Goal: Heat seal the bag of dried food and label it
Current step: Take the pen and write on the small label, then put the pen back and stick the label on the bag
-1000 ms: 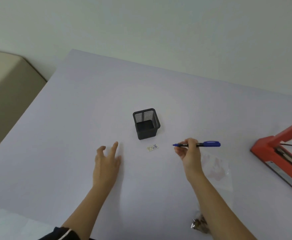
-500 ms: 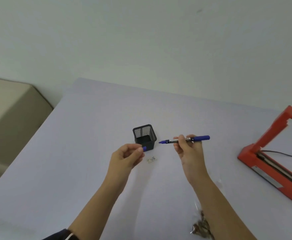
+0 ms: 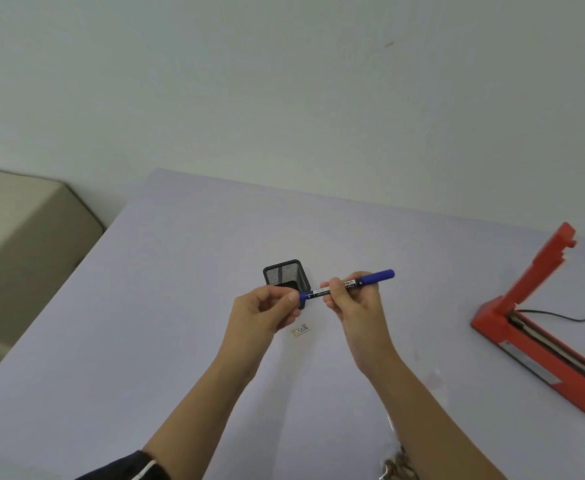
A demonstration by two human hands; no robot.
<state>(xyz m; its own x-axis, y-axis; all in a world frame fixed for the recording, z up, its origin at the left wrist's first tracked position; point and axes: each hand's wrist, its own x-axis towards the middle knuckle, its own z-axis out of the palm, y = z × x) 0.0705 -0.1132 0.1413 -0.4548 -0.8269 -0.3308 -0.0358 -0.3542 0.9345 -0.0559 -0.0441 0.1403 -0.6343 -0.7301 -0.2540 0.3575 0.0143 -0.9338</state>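
Bag of dried food [image 3: 396, 467] sits just beside your right forearm, mostly out of frame. Right hand [image 3: 355, 303] pinches the marker [image 3: 348, 284] barrel; left hand [image 3: 266, 311] pinches its cap [image 3: 304, 296]. Push cap on straight until seated. Label [image 3: 300, 330] lies below both hands.

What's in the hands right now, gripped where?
One blue marker: right hand pinches mid-barrel, left hand fingertips grip the cap at its left end.
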